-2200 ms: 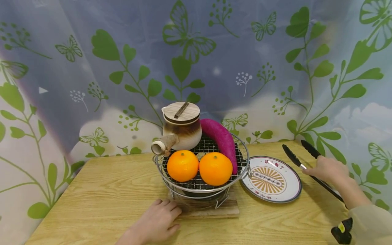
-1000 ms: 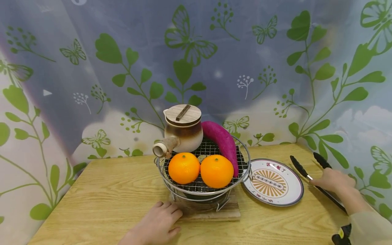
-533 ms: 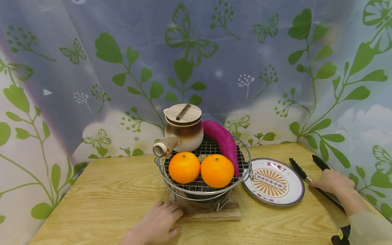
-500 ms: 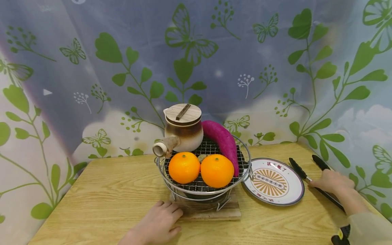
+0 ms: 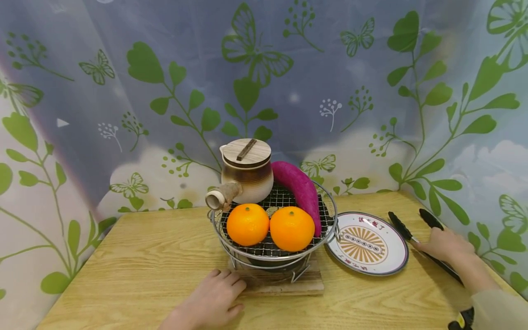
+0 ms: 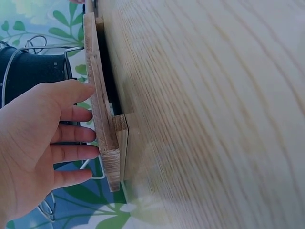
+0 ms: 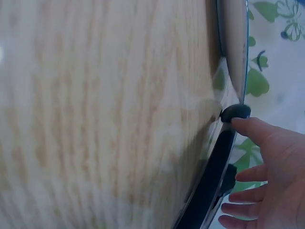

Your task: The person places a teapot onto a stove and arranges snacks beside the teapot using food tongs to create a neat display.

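Observation:
My left hand point(image 5: 216, 295) rests beside the wooden board point(image 5: 284, 286) under a small round grill, its fingertips right at the board's edge. In the left wrist view the fingers point(image 6: 76, 136) lie fairly straight along that edge. My right hand point(image 5: 447, 247) holds a pair of black-and-metal tongs point(image 5: 399, 224) that lie on the table with their arms spread. Its thumb touches one dark arm in the right wrist view, the other fingers lying on the far side. The tongs' near end is partly hidden by the hand and sleeve.
On the grill's wire mesh point(image 5: 266, 252) sit two oranges point(image 5: 247, 224), a purple sweet potato point(image 5: 303, 190) and a side-handled teapot point(image 5: 247, 174) with a wooden lid. A patterned plate point(image 5: 389, 268) lies between grill and tongs. A printed curtain point(image 5: 173, 27) closes off the back.
Since the oldest frame my right hand and the tongs have shifted slightly right and nearer, the tips now further apart. Over the last half second nothing has visibly moved. My left hand has stayed put.

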`<state>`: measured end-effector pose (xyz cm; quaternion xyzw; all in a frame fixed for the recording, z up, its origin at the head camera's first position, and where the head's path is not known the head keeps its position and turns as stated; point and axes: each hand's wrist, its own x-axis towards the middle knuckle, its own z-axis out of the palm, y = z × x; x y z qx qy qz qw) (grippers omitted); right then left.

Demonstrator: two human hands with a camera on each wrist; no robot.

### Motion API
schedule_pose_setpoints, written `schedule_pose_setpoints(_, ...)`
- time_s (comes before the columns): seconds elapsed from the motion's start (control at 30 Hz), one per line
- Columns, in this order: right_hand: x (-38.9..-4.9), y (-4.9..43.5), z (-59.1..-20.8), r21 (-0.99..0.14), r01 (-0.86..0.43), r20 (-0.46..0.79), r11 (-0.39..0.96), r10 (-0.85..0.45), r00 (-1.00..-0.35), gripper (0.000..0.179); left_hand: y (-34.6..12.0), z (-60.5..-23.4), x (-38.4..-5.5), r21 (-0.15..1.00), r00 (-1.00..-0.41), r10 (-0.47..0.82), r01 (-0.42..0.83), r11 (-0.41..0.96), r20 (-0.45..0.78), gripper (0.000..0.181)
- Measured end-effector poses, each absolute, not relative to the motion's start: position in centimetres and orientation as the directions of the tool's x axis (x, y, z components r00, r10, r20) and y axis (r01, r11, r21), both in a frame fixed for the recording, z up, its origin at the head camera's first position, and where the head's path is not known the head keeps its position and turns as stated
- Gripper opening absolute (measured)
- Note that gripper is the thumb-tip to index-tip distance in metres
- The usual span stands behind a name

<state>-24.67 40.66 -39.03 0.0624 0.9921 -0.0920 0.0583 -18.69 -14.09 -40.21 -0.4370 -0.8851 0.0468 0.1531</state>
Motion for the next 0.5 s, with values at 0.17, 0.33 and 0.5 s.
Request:
schedule_pose_setpoints(0.17, -24.8, 39.2, -38.9, -0.172, 0.115, -0.034, 0.978, 0.111, -0.993, 0.090, -14.2, -40.2, -18.8, -0.237, -0.570, 0.786, 0.751, 0.616, 0.238, 0.025)
schedule_pose_setpoints(0.33, -24.4, 37.2, -38.4, -0.147, 0.065, 0.050, 0.987, 0.073, -0.996, 0.084, -14.1, -39.9, -18.8, -0.268, -0.557, 0.792, 0.746, 0.610, 0.252, 0.026)
schedule_pose_setpoints(0.5, -24.1, 35.3, -38.1, -0.121, 0.018, 0.098, 0.993, 0.030, -0.995, 0.074, -14.3, -39.4, -18.7, -0.235, -0.592, 0.775, 0.739, 0.631, 0.221, 0.025)
